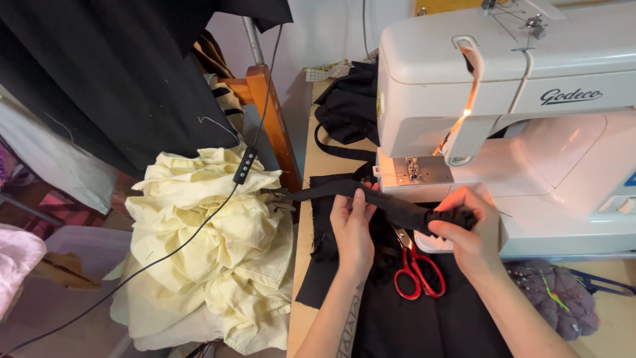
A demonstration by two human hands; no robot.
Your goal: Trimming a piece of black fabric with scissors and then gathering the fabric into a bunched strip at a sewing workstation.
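At the centre of the frame, the left hand (351, 229) pinches a narrow black fabric strip (391, 204), and the right hand (467, 232) grips its gathered end. The strip stretches between them just in front of the white sewing machine (517, 99). Red-handled scissors (416, 268) lie on black cloth (424, 318) on the desk (301, 252), below the hands. Pale yellow garments (212, 245) are heaped at lower left.

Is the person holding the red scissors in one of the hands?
No, the red scissors lie on the black fabric between the wrists, while both hands grip a black strip.
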